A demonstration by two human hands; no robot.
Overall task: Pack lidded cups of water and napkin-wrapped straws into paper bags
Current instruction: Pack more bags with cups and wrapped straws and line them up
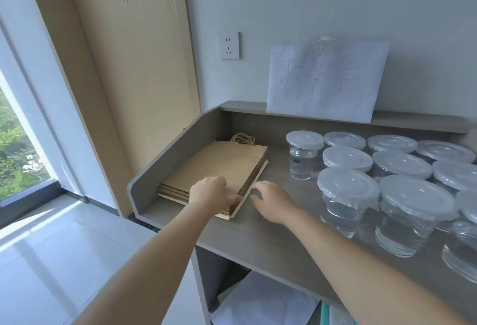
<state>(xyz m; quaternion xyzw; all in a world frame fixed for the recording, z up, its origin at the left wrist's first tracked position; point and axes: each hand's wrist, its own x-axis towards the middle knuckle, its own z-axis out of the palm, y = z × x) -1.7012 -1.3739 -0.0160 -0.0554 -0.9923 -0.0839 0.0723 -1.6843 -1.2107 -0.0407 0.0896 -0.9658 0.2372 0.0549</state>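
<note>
A: Hands?

B: The left hand (210,191) lay on the near right corner of the stack of flat kraft paper bags (219,164), fingers bent over its edge. It couldn't be told whether they had pinched a bag yet. The right hand (271,202) was low over the counter (258,234) just beside that edge, fingers loosely curled, tips at the stack's side, holding nothing.

A: Task things?

B: The bags sat at the counter's left end, twine handles (242,139) at the far side. The lidded cups of water (348,190) clustered to the right, apart from the stack. No napkin-wrapped straws were in view.

A: Risks?

B: Most likely two bags lifting together, since the sheets lay thin and tight. A dragged bag could also skew the stack toward the front edge. And a wide right-arm swing while opening a bag could knock the nearest cup — whether the lids sealed wasn't clear, so a tip might spill.
</note>
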